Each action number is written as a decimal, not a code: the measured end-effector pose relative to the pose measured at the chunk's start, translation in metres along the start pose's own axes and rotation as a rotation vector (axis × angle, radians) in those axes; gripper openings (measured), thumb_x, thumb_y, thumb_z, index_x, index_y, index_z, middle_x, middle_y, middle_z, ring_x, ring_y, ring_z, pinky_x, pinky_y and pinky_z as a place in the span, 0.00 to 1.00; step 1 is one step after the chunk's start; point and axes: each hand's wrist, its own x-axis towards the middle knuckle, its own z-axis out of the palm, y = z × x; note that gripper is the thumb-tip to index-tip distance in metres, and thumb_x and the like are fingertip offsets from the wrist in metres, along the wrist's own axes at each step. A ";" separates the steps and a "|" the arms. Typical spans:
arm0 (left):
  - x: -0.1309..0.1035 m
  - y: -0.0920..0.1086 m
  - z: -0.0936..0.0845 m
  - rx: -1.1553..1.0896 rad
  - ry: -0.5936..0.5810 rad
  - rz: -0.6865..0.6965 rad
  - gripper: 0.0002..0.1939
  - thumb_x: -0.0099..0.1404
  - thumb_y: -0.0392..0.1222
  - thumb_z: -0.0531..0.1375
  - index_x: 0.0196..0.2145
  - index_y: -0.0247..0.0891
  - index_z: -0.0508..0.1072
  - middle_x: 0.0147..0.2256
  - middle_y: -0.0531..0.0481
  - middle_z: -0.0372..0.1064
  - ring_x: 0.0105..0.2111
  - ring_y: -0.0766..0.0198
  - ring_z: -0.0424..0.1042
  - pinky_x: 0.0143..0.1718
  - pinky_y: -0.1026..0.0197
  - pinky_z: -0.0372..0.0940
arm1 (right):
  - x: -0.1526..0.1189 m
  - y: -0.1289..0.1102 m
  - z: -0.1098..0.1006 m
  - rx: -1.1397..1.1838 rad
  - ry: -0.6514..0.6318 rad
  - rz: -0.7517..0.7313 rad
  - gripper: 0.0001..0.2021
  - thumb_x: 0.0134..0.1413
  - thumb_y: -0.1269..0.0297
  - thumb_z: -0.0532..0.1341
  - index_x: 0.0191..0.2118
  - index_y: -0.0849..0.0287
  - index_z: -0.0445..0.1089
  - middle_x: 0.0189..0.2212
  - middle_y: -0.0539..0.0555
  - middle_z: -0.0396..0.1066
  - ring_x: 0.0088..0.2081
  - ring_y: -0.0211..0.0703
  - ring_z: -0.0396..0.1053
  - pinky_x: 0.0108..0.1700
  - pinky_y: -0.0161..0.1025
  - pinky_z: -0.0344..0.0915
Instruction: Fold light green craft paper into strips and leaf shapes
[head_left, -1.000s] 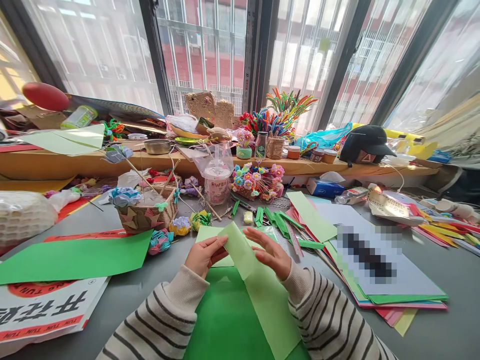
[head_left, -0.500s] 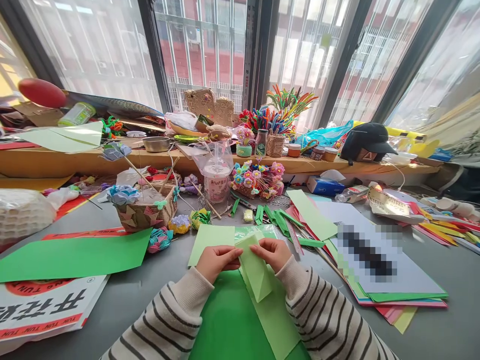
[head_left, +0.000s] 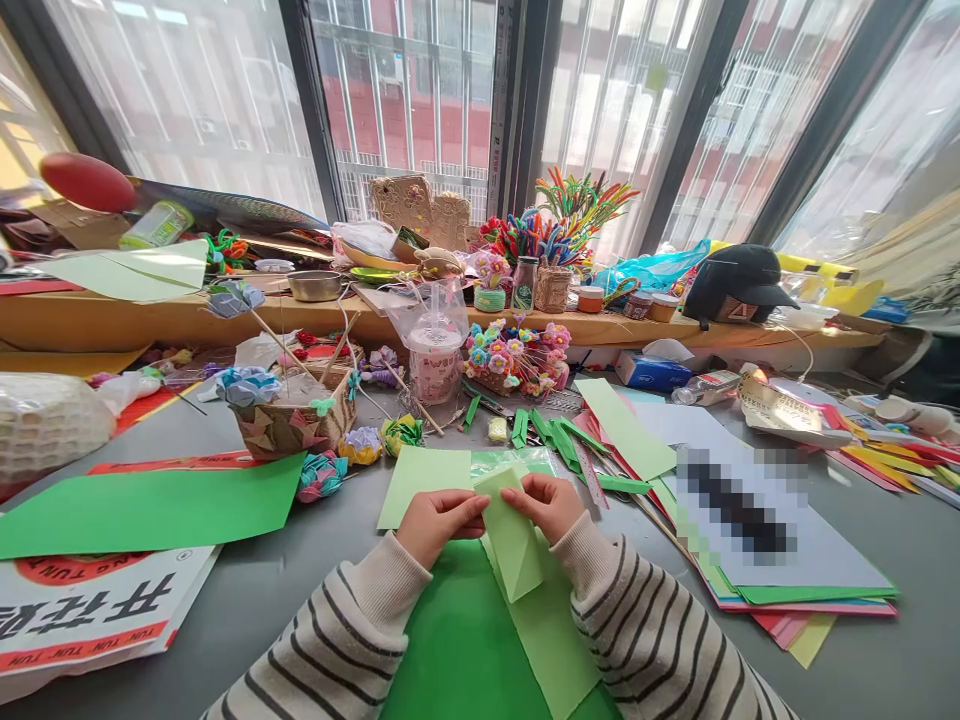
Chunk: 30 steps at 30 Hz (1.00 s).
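A strip of light green paper [head_left: 517,545] lies near the front edge of a grey counter [head_left: 300,580], its far end folded back over itself toward the person. The left hand [head_left: 439,522] pinches the folded end from the left side, fingers closed on the paper's edge. The right hand [head_left: 547,505] pinches the same fold from the right, thumb and fingertips pressed together on it. Both wrists wear cream sleeves with dark stripes. The strip rests on a darker green sheet [head_left: 457,640] that reaches to the bottom of the view.

Just beyond the hands lies another pale green sheet [head_left: 424,475]. To the left, a large bright green sheet [head_left: 150,510] overlaps a white printed poster with red borders [head_left: 90,615]. To the right, a stack of coloured paper [head_left: 750,560] has a white sheet on top, partly blurred out. Narrow green paper strips [head_left: 559,440] are scattered past the hands. Farther back sit a woven paper basket [head_left: 292,425], small folded paper flowers [head_left: 360,445], a plastic cup with a lid [head_left: 433,362], and a cluster of tiny colourful flowers [head_left: 514,360]. A wooden sill under tall windows carries more craft clutter and a black cap [head_left: 739,285].
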 end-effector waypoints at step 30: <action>-0.003 -0.001 0.000 0.016 -0.011 0.107 0.10 0.39 0.41 0.62 0.21 0.31 0.72 0.15 0.53 0.69 0.17 0.67 0.68 0.21 0.66 0.66 | -0.007 -0.009 0.001 0.045 0.066 -0.051 0.12 0.35 0.58 0.59 0.18 0.64 0.62 0.14 0.46 0.60 0.17 0.30 0.57 0.19 0.29 0.57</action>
